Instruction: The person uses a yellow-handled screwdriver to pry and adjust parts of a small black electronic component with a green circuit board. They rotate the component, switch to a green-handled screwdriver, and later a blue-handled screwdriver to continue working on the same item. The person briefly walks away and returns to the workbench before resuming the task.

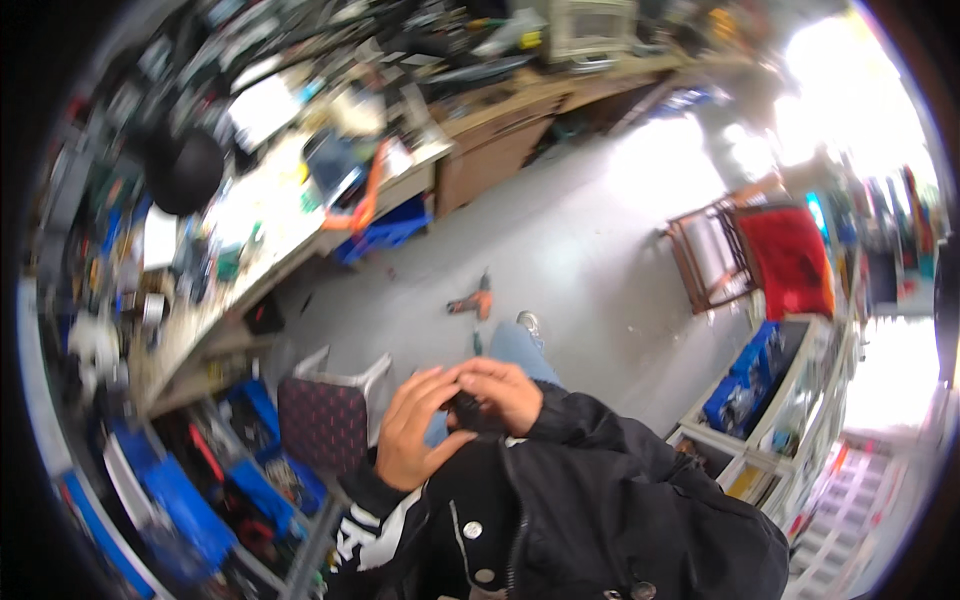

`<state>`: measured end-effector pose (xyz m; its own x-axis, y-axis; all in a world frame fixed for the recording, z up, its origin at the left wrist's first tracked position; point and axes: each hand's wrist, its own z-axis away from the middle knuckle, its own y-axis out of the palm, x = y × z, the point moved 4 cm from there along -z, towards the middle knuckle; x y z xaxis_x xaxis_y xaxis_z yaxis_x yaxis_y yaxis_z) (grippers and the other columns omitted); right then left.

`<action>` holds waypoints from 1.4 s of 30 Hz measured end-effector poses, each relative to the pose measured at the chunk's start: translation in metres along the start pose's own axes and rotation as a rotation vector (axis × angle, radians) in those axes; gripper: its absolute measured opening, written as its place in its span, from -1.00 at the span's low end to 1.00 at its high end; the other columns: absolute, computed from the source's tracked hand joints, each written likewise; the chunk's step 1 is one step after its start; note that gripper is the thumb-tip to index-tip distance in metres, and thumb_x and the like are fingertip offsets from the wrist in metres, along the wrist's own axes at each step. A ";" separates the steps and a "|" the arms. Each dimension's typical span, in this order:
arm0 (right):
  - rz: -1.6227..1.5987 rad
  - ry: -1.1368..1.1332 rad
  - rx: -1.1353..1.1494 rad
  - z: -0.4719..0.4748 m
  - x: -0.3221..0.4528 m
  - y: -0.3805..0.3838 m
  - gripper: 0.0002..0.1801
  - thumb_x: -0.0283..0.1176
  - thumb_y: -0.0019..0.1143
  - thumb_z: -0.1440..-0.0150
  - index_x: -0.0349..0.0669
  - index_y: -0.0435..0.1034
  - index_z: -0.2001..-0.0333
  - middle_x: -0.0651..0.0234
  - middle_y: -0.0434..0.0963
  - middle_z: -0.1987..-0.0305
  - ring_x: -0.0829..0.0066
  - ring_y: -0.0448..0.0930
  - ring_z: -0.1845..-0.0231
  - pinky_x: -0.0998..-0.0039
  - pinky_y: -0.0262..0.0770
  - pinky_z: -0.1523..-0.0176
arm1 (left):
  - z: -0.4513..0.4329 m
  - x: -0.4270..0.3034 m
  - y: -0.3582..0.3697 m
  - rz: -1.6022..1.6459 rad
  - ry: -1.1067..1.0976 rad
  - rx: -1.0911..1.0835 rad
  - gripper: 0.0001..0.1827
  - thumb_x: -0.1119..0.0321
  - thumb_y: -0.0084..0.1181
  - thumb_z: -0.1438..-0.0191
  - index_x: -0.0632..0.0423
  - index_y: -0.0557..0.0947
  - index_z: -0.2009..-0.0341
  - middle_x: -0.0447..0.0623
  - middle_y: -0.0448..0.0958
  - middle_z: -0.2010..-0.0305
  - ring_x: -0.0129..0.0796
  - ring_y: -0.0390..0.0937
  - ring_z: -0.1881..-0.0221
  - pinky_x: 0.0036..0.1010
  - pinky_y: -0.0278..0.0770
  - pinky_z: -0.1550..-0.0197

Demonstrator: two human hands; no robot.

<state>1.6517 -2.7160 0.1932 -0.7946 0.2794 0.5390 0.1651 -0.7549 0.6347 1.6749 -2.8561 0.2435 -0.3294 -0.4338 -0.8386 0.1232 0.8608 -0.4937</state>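
Observation:
Close in front of my black jacket [622, 487], my two hands meet around a small dark object [470, 411]. Fingers cover most of it, so its kind cannot be told. My left hand [409, 431] wraps its near side, thumb spread away from the fingers. From the other side, my right hand [504, 394] curls over it, its fingertips touching those of the left. Beyond the hands, an orange and black cordless drill [476, 304] lies on the grey floor [585, 247]. A green-handled tool, probably a screwdriver [478, 343], lies between the drill and my leg.
A cluttered workbench [281, 240] runs along the left, with an orange strap-like piece [367, 195] at its corner. Nearer stand a patterned chair [322, 427] and blue parts bins [184, 506]. At right are a wooden chair with red cloth [787, 259] and a glass-sided cabinet [780, 397].

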 end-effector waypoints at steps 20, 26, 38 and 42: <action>-0.514 -0.582 -0.322 0.158 0.311 -0.413 -0.73 -0.41 -0.17 -0.18 -0.40 0.28 0.13 0.08 0.46 0.29 0.25 0.54 0.28 0.28 0.52 0.16 | -0.432 -0.119 0.402 0.078 0.445 0.609 -0.34 0.36 0.38 0.38 0.14 0.44 0.07 0.07 0.39 -0.01 -0.04 0.36 -0.05 -0.28 0.35 -0.04; -0.693 -0.699 -0.482 0.177 0.385 -0.527 -0.73 -0.41 -0.15 -0.17 -0.39 0.28 0.12 0.13 0.45 0.26 0.28 0.53 0.28 0.23 0.52 0.17 | -0.556 -0.132 0.518 0.228 0.541 0.764 -0.39 0.34 0.37 0.33 0.17 0.45 0.10 0.10 0.41 0.00 -0.06 0.38 -0.04 -0.29 0.35 -0.06; -0.721 -0.896 -0.669 0.211 0.640 -0.731 -0.46 -0.06 -0.33 -0.23 -0.25 0.11 -0.11 -0.02 0.37 0.00 0.10 0.47 0.03 0.06 0.45 -0.01 | -0.896 -0.181 0.747 0.530 0.669 1.070 -0.41 0.37 0.32 0.24 0.13 0.39 0.05 0.10 0.36 -0.05 -0.03 0.35 -0.05 -0.31 0.34 -0.06; -0.766 -0.976 -0.734 0.215 0.707 -0.805 -0.51 -0.14 -0.23 -0.22 -0.26 0.13 -0.08 -0.03 0.39 0.04 0.13 0.50 0.07 0.10 0.49 0.03 | -0.979 -0.198 0.821 0.565 0.689 1.152 -0.42 0.36 0.27 0.21 0.15 0.36 0.04 0.11 0.34 -0.03 -0.04 0.34 -0.04 -0.33 0.34 -0.04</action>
<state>1.0824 -1.7832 0.1826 0.2110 0.8083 0.5497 -0.6821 -0.2810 0.6751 0.9244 -1.8027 0.2297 -0.3172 0.3802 -0.8688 0.9441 0.0397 -0.3273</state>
